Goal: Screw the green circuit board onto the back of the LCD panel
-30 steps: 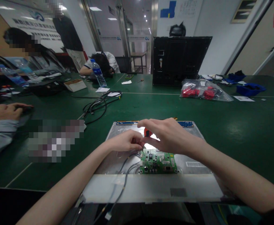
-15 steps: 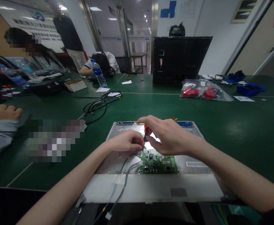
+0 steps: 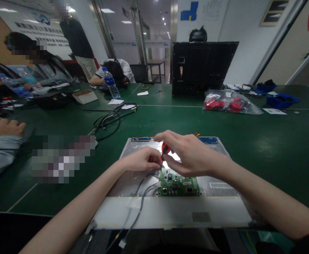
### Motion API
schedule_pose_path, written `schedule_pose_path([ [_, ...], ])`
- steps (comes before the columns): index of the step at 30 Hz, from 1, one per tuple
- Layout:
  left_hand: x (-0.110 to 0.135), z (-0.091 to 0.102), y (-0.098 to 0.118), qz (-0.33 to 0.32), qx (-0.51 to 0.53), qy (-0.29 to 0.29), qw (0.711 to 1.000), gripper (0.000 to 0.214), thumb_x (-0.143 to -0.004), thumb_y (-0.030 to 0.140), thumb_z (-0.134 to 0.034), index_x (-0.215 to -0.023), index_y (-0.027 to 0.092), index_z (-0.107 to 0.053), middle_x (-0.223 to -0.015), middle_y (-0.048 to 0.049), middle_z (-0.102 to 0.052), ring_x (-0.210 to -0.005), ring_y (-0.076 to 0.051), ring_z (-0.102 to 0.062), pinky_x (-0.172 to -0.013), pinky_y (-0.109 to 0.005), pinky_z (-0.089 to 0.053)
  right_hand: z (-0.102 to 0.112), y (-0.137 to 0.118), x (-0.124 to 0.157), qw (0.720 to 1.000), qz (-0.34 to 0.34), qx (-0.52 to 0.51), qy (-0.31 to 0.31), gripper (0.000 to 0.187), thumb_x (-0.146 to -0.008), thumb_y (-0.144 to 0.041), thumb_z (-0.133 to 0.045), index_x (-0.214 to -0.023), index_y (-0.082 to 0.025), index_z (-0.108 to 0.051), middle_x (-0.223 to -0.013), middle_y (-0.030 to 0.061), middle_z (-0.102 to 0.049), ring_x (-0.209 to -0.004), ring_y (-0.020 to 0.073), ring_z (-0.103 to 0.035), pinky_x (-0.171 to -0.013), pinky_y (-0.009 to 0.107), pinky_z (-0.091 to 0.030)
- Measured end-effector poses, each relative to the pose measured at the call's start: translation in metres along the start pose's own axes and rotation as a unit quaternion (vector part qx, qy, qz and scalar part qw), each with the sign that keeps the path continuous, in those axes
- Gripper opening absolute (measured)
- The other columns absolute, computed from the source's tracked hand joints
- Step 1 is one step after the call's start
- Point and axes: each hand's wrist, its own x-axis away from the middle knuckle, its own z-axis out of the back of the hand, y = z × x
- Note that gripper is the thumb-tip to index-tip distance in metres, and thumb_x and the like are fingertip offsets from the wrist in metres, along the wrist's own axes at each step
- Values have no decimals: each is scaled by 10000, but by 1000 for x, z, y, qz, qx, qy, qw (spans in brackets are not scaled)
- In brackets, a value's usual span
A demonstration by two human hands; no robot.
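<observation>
Over the green circuit board (image 3: pixel 179 183), the right hand (image 3: pixel 193 155) pinches a red-handled screwdriver (image 3: pixel 165 149) while the left hand (image 3: pixel 143 159) closes its fingertips beside the tip; a slip could gouge components.

Panel back (image 3: pixel 217 169) dull metal; table (image 3: pixel 270 141) matt green; bag (image 3: pixel 230 102) glossy plastic.

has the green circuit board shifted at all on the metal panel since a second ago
No. The green circuit board sits at the same spot on the metal panel, equally far from the barcode label, while both hands work just above its top left corner.

Green circuit board (image 3: pixel 179 184), red screwdriver handle (image 3: pixel 165 148), dark-green table (image 3: pixel 262 141).
</observation>
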Motion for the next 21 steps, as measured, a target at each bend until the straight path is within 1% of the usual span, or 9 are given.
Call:
schedule_pose_path([
  [3,0,-1,2,1,1,4,1000,210,-829,346,-685,-720,167,-668,-662,0,-622,-659,-156,-566,-598,-243,-410,-1,0,0,1000,-4,-11,4,431,-949,-208,-453,-1366,-101,-467,-1224,168,-660,-848,199,-651,-683,321,-433],
  [8,1,0,5,8,1,6,1000,162,-807,320,-687,-752,168,-675,-677,2,-622,-657,-154,-561,-599,-244,-412,-3,2,-3,1000,-11,-24,8,408,-952,-186,-490,-1355,-124,-482,-1101,113,-697,-853,180,-632,-689,298,-418],
  [15,1,1,3,19,-3,5,1000,116,-800,284,-689,-780,170,-686,-700,6,-622,-663,-151,-567,-604,-241,-418,-2,0,-3,999,-30,15,6,403,-970,-213,-525,-1365,-138,-497,-1073,94,-740,-698,142,-581,-636,285,-349],
  [18,1,1,1,23,-3,2,1000,102,-803,274,-686,-800,173,-700,-701,9,-626,-664,-151,-568,-602,-240,-421,-2,0,-3,999,-28,30,6,373,-983,-237,-525,-1345,-148,-520,-1098,98,-746,-719,151,-609,-623,282,-334],
  [21,1,1,1,24,1,0,1000,101,-804,275,-687,-808,175,-702,-702,13,-628,-656,-147,-565,-604,-241,-426,-3,1,-3,999,-30,39,7,330,-992,-261,-511,-1302,-157,-551,-1063,93,-752,-781,178,-651,-624,285,-334],
])
